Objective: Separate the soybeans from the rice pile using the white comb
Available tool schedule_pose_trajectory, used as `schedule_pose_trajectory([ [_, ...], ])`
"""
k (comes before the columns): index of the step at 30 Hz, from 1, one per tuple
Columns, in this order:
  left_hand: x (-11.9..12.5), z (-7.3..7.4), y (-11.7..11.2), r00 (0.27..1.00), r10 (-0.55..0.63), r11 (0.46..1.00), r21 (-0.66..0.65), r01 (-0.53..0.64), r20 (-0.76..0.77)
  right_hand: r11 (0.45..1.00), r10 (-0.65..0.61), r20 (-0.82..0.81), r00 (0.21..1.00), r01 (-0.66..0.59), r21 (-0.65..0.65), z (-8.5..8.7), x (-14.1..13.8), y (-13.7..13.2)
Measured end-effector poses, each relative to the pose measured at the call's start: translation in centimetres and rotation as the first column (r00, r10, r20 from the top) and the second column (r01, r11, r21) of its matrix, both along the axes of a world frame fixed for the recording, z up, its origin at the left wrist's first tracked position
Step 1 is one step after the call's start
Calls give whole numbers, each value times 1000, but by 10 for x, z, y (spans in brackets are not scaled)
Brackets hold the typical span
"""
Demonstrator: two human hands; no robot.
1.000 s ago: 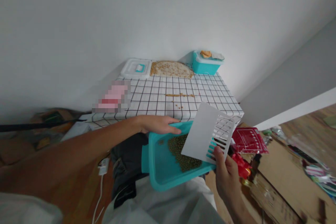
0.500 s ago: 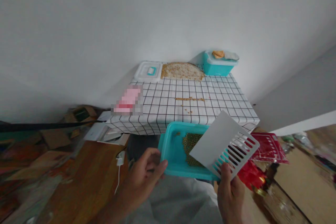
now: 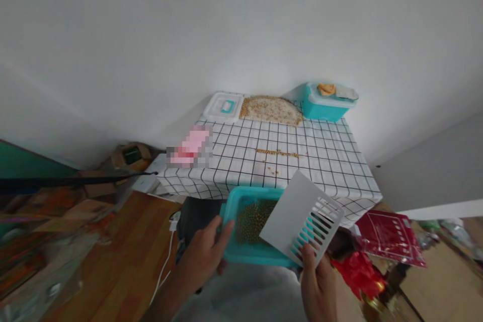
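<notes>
Spanning the middle of the scene: one table (image 3: pixel 332 156) under a white, black-checked cloth.

Teal tub (image 3: pixel 256 257), open, just off the table's near edge, held over the person's lap. Change noted: the left hand, a moment ago drawn back free at the tub's near left corner, now grasps the left end, thumb over the rim; its hidden fingers cannot be told. In judgement, this steadies the tub at that end.

Lidded teal box (image 3: pixel 324 109), far right of the table; unmoved.

Red packet (image 3: pixel 390 236), on the right beyond the table's near corner.

Grain-strewn mat (image 3: pixel 271 110), rounded, far side against the wall.

White lid (image 3: pixel 222 105), far left, beside the mat.

Grey slotted sheet (image 3: pixel 289 211), tilted across the tub's right part, plain end leftward, slots to the right.

Left hand (image 3: pixel 207 249), on the tub as listed.

Right hand (image 3: pixel 319 276), pinching the sheet's slotted end under the thumb; whether it also bears the tub cannot be told.

Smallest: greenish-brown beans (image 3: pixel 251 221), loose in the tub. Change noted: now lying closer to the left end, apparently shifted with the tub's tilt, which leaves them, in judgement, less evenly placed for the sheet.
</notes>
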State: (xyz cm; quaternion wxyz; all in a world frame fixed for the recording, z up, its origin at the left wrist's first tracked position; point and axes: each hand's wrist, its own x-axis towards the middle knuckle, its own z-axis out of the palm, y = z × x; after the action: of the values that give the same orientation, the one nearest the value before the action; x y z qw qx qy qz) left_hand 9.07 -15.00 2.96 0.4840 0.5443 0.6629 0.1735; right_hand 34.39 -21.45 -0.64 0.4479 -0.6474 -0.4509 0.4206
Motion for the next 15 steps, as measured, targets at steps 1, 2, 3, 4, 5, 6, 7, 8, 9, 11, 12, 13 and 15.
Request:
schedule_pose_trajectory([
  [1, -2, -2, -2, 1000, 4, 1000, -20, -4, 24, 999, -42, -14, 999, 42, -25, 0, -1, 1],
  [2, -4, -4, -4, 999, 9, 999, -42, -7, 43, 997, -65, -28, 997, 64, -48, 0, -1, 2],
  [3, -6, -7, -6, 998, 13, 998, -62, -10, 55, 996, -63, -40, 997, 60, -65, 1, -1, 4],
  [4, -8, -9, -7, 998, 17, 997, -76, -12, 62, 997, -31, -48, 998, 27, -71, 2, 1, 5],
  [5, -10, -11, -8, 998, 18, 997, -83, -12, 68, 997, 2, -48, 999, -6, -73, 4, 2, 7],
  [6, -12, -12, -8, 997, 15, 997, -82, -9, 72, 997, 33, -41, 999, -35, -72, 5, 3, 8],
  [7, -14, -13, -7, 997, 8, 997, -76, -2, 74, 996, 57, -29, 998, -59, -67, 6, 4, 10],
  [8, -16, -14, -6, 998, 1, 998, -66, 4, 68, 996, 72, -14, 997, -73, -59, 7, 3, 12],
  [9, -18, -13, -5, 999, -9, 999, -52, 12, 53, 996, 73, 3, 997, -73, -51, 7, 2, 13],
  [11, -22, -12, 0, 999, -43, 999, -27, 44, 19, 999, 45, 33, 998, -44, -32, 6, -4, 14],
  [12, -25, -12, 3, 998, -66, 998, -20, 66, 14, 1000, 21, 45, 999, -20, -22, 5, -9, 13],
  [13, -27, -12, 6, 996, -90, 996, -18, 90, 26, 1000, -5, 53, 999, 5, -13, 4, -15, 13],
  [15, -33, -13, 11, 989, -124, 991, -41, 128, 82, 999, -44, 46, 998, 44, -7, 2, -26, 11],
])
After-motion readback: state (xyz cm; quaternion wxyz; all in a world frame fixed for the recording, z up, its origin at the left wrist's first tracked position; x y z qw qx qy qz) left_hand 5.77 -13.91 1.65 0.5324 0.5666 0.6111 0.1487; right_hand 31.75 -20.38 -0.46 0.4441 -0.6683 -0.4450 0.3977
